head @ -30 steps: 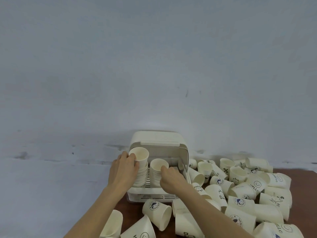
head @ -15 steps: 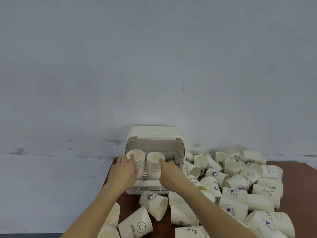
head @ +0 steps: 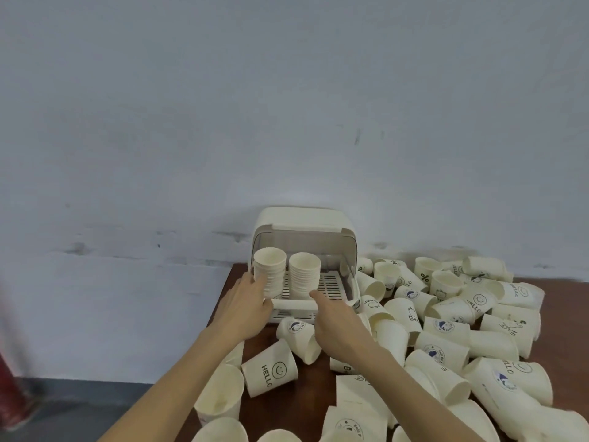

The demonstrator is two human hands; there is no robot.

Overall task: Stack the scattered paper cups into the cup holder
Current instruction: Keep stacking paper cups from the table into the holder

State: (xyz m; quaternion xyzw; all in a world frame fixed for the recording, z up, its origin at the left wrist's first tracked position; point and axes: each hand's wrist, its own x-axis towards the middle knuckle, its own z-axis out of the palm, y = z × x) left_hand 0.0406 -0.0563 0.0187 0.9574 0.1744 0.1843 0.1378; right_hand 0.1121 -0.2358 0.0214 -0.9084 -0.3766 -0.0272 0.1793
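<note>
While the left hand [head: 247,306] curls its fingers round the left stack of cream paper cups [head: 270,275] standing upright in the cream plastic cup holder [head: 304,231], the right hand [head: 338,320] hovers loosely open before the right stack [head: 304,279]. Loose cream paper cups [head: 446,314] lie tipped on the brown desk [head: 567,342], mostly rightward, nearer the right hand, which I judge should fetch next.

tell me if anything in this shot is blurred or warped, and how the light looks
Head view: soft, even light with no glare and only faint shadows under the loose cups. The red object at the left edge is smeared by blur, and the wide lens bends the wall's base line. The cup holder, both stacks and the "HELLO" cup stay sharp enough to read.
</note>
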